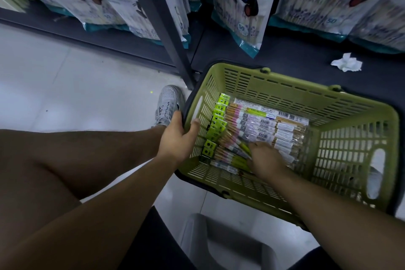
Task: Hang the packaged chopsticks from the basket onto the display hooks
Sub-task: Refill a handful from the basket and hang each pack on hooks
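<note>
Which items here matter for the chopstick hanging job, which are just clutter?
Job: basket, gripped at its rim by left hand; chopstick packs inside; right hand reaching among them.
Lying about: crumpled tissue on shelf base; grey stool; printed bags on the rack.

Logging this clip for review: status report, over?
Left hand grips basket rim. Right hand down among chopstick packs, grasp unclear. Nothing blocking the packs.

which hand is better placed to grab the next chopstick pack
Right. The right hand reaches inside the basket, touching the chopstick packs, while the left hand grips the basket's rim.
</note>
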The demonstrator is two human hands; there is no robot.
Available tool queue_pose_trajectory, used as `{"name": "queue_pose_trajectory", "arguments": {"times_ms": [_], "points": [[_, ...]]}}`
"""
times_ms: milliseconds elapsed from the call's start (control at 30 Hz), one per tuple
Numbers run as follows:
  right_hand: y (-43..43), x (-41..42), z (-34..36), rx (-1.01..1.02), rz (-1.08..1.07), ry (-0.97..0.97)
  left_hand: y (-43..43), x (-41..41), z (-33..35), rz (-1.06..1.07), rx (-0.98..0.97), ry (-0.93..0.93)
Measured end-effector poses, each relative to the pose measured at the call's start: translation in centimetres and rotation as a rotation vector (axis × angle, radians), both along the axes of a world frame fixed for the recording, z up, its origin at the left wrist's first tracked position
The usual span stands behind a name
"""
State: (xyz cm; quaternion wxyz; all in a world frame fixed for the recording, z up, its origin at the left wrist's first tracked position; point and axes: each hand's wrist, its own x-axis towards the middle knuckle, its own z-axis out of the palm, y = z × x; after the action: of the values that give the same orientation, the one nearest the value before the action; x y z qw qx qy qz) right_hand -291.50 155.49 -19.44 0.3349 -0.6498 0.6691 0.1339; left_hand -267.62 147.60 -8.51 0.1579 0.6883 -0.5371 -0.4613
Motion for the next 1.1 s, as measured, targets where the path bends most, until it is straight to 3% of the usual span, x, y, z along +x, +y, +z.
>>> {"name": "queue_pose_trajectory", "arguments": {"times_ms": [400, 500, 567, 600, 667, 767, 833, 933, 1100], "points": [[-0.4, -2.7, 1.4, 0.002, -0.135, -0.077, -0.1, 0.1, 1.1, -0.009, 0.057, 0.056], [-1.6, -3.1, 3.3, -0.05, -0.359, -0.237, -0.2, -0.2, 1.7, -0.091, -0.268, -0.187], [-2.8, -2.7, 5.5, -0.1, -0.458, -0.372, -0.4, -0.9, 2.6, -0.12, -0.445, -0.218], [-3.4, -2.2, 6.8, -0.14, -0.481, -0.433, -0.6, -1.4, 3.0, -0.128, -0.435, -0.168], [-4.5, -0.3, 9.9, -0.225, -0.502, -0.582, -0.8, -2.8, 3.9, -0.153, -0.239, -0.045], [-5.2, 3.6, 13.5, -0.228, -0.439, -0.82, -0.5, -5.0, 4.6, 0.002, 0.143, 0.412], [-5.3, 5.3, 14.4, -0.193, -0.374, -0.865, -0.4, -5.8, 4.6, 0.186, 0.183, 0.651], [-5.4, 5.3, 13.7, -0.098, -0.373, -0.902, -1.0, -5.2, 4.3, 0.303, 0.148, 0.682], [-4.8, 1.8, 9.2, 0.011, -0.534, -0.613, -2.7, -3.1, 3.8, 0.41, 0.101, 0.658]]}}
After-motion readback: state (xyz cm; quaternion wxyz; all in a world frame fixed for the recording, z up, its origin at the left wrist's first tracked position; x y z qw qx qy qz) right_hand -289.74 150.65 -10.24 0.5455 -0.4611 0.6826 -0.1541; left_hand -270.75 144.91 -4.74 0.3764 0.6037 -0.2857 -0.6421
